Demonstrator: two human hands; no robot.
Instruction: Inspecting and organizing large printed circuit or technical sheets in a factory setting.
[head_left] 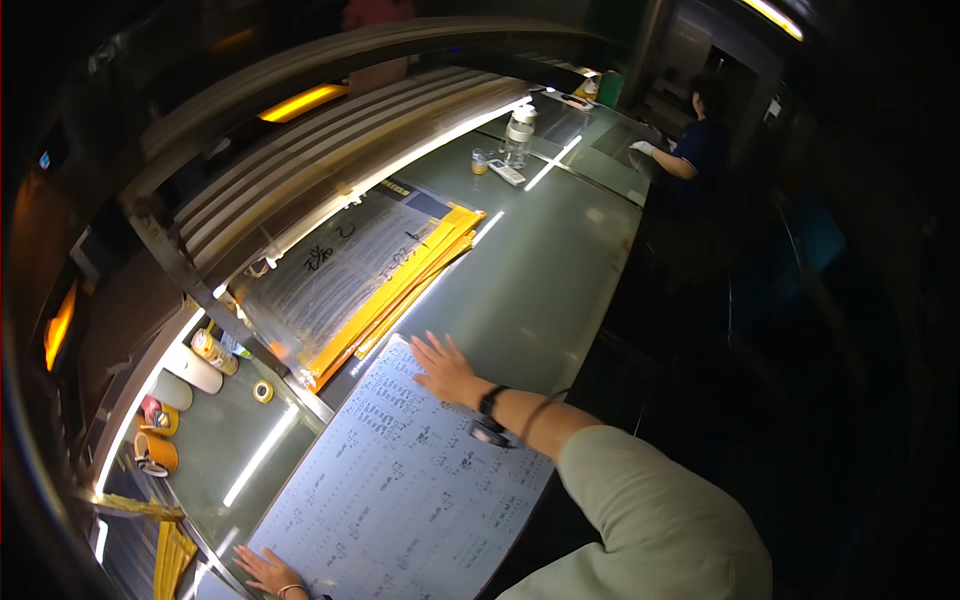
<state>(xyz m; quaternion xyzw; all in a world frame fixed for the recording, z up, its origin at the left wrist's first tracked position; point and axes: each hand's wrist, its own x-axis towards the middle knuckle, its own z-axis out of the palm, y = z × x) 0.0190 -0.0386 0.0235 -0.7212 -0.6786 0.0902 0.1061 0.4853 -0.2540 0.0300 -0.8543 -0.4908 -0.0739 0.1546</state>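
Note:
A large pale sheet (400, 490) covered with rows of small dark printed patterns lies flat on the grey-green table (540, 270). My right hand (445, 372) rests palm down near its far corner, fingers spread, with a black band and a second dark wristwear piece at the wrist. At the sheet's left edge, low in the picture, my left hand (268, 573) also lies flat with fingers stretched. It wears a thin bracelet and is partly cut off by the lower edge. Neither hand grips anything.
Dark flat panels with orange-yellow edges (400, 290) are stacked beyond the sheet. Tape rolls (263, 391), a can (213, 350) and white rolls (195, 370) stand left. Farther along are a clear bottle (519, 135), a cup (480, 161) and a gloved person (700, 140). A shelf (300, 140) overhangs the table.

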